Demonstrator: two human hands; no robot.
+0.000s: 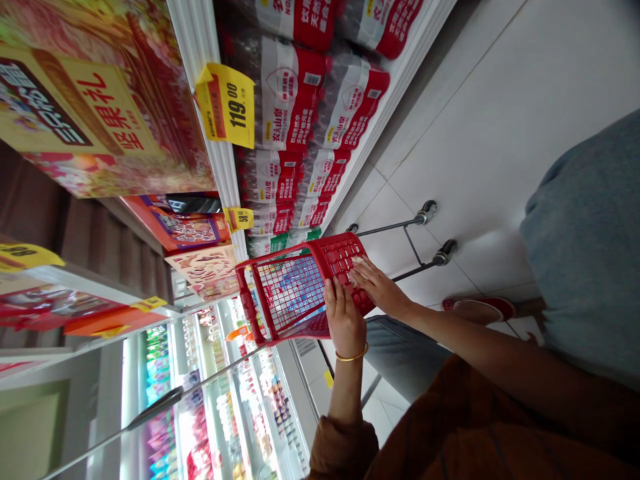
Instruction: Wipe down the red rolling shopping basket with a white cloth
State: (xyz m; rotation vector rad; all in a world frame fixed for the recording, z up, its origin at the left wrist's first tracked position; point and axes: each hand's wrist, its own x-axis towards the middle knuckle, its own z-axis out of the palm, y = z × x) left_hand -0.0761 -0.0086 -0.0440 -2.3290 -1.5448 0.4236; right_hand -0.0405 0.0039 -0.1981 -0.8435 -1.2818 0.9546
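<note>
The view is turned on its side. A red plastic and mesh shopping cart (280, 267) stands mid-view, with a smooth red bar along its left end in the picture. My left hand (345, 319), a gold bangle on its wrist, lies against the cart's red rim with fingers straight and side by side. Just above it in the picture, my right hand (383, 287) rests its outstretched fingers on the slotted red panel (343, 257). Neither thumb shows clearly. Through the mesh, blue and clear packaging (300, 283) is visible, its kind unclear.
Red-labelled packs of bottled water (285, 93) line the low shelf alongside the cart. Yellow price tags (233, 107) stick out from the shelf edge. Gift boxes (100, 100) sit higher up. Lit shelves of goods (210, 400) stand beyond. A grey-blue garment (590, 220) and a red shoe (503, 308) show over the tiles.
</note>
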